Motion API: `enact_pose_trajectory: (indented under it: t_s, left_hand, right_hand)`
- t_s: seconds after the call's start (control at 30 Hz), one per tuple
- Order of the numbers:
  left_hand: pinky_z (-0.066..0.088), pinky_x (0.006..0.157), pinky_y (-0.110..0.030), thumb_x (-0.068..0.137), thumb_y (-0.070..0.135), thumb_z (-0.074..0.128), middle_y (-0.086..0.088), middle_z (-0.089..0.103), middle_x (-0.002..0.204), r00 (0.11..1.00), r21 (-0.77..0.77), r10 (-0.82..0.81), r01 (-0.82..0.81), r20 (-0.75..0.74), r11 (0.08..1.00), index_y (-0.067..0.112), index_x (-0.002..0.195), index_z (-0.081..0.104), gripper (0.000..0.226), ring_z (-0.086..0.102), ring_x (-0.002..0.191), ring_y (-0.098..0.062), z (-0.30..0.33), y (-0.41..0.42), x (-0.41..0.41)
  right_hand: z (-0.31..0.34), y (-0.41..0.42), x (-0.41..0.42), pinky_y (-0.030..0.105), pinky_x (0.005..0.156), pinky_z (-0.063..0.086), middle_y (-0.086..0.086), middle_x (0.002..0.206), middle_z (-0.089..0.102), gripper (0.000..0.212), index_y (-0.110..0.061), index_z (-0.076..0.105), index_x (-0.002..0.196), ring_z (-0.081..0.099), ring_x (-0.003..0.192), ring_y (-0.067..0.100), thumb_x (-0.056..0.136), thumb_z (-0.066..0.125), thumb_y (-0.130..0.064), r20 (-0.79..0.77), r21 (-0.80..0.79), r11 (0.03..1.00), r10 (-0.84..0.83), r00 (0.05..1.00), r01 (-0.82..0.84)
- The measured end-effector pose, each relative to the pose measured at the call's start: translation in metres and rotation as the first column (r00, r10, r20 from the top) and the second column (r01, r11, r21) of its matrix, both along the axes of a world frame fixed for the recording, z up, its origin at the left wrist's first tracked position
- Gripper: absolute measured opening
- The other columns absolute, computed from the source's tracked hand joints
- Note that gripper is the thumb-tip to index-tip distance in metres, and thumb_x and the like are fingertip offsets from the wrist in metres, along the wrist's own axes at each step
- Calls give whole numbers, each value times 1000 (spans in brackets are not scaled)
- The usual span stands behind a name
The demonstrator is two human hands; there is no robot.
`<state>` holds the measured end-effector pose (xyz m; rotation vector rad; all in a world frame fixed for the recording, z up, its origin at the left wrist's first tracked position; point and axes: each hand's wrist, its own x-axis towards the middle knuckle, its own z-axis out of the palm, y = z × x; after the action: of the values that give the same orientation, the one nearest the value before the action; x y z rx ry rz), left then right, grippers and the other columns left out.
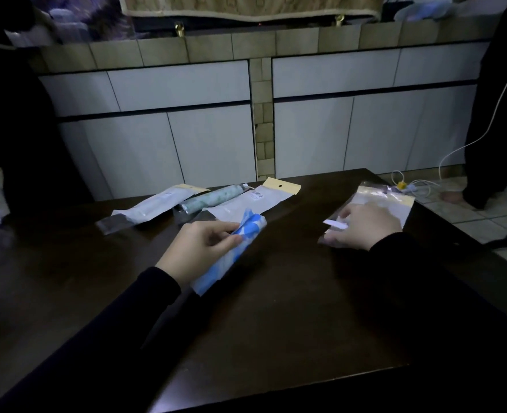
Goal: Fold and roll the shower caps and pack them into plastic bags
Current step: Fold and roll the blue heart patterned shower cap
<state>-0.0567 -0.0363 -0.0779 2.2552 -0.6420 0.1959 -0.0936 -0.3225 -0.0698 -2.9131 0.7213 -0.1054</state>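
Observation:
My left hand (200,248) grips a rolled blue-and-white shower cap (231,251) just above the dark wooden table (276,308), the roll pointing up and to the right. My right hand (362,226) rests on a clear plastic bag with a yellow header (386,201) at the table's right side, fingers curled at its near end. Three more bags lie at the far edge: one white and packed (154,207), one holding a green patterned roll (213,198), and one flat with a yellow header (255,201).
A white tiled cabinet front (186,129) stands behind the table. A white cable and a yellow plug (401,184) lie on the tiled floor at the right. A dark cloth or garment (496,114) hangs at the far right.

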Motion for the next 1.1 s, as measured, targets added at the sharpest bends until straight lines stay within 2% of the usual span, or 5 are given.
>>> enact_pose_trajectory:
  t_s: [0.3, 0.57, 0.77, 0.9, 1.1]
  left_hand:
    - [52, 74, -18, 80, 42, 71, 19, 71, 79, 997, 30, -48, 46, 59, 998, 27, 113, 72, 36, 62, 72, 8, 4, 27, 2]
    - [53, 57, -24, 82, 59, 54, 14, 67, 69, 929, 186, -147, 87, 340, 979, 32, 111, 70, 43, 62, 60, -2, 27, 72, -8]
    - [48, 58, -14, 81, 46, 64, 14, 66, 84, 939, 82, -150, 131, 309, 988, 31, 102, 67, 26, 61, 60, -7, 27, 106, -10]
    - [47, 56, -14, 79, 49, 64, 14, 67, 79, 961, 65, -124, 112, 249, 992, 41, 99, 66, 22, 58, 56, -4, 17, 115, -9]
    - [54, 63, -26, 77, 53, 64, 9, 70, 78, 983, 21, -101, 99, 150, 995, 40, 99, 67, 25, 64, 64, -15, 11, 115, -7]
  right_hand:
    - [8, 16, -5, 36, 79, 48, 1, 88, 61, 21, -26, 66, 112, 60, 88, 22, 95, 54, -27, 288, -134, 990, 69, 955, -31]
    - [33, 82, -52, 37, 77, 46, -8, 92, 72, 25, -27, 70, 109, 63, 83, 15, 85, 65, -22, 536, -344, 799, 598, 596, -493]
    - [29, 79, -50, 35, 109, 24, -28, 104, 59, 26, -45, 59, 101, 48, 103, -6, 82, 59, -27, 149, -43, 649, 756, 638, -760]
    - [30, 78, -46, 35, 103, 39, -25, 124, 49, 49, -49, 53, 119, 40, 117, 5, 79, 62, -22, -180, 279, 662, 748, 639, -695]
    - [7, 117, -8, 28, 79, 48, -9, 104, 58, 32, -33, 62, 111, 56, 93, 7, 92, 46, -53, 175, 73, 823, 546, 820, -563]
